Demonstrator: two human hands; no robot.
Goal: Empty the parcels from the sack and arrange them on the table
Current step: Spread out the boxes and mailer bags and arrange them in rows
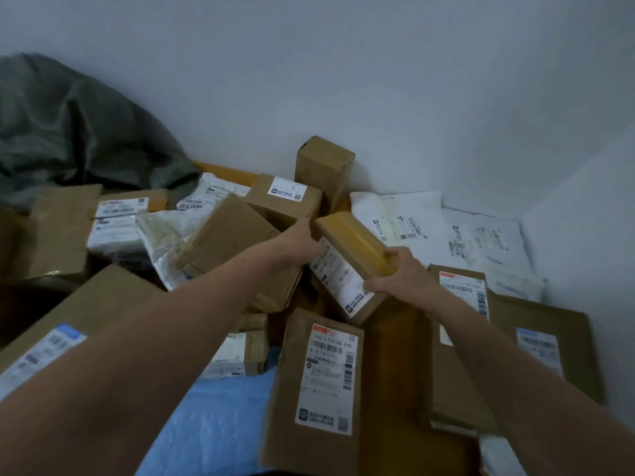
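A yellow-taped cardboard parcel point(354, 249) with a white label lies tilted in the middle of the pile. My left hand point(302, 243) grips its far left end and my right hand point(400, 274) grips its near right end. The grey-green sack point(68, 132) slumps against the wall at the back left. Brown boxes surround the held parcel: a labelled one marked 3 point(281, 201), an upright one point(324, 166) by the wall, and a flat one point(319, 389) near me. White mail bags point(412, 221) lie at the right by the wall.
The wooden table point(223, 168) shows only in strips between parcels. A blue plastic bag point(213, 424) lies at the near edge. A large brown box point(68, 324) sits at the near left. White walls close the back and right sides.
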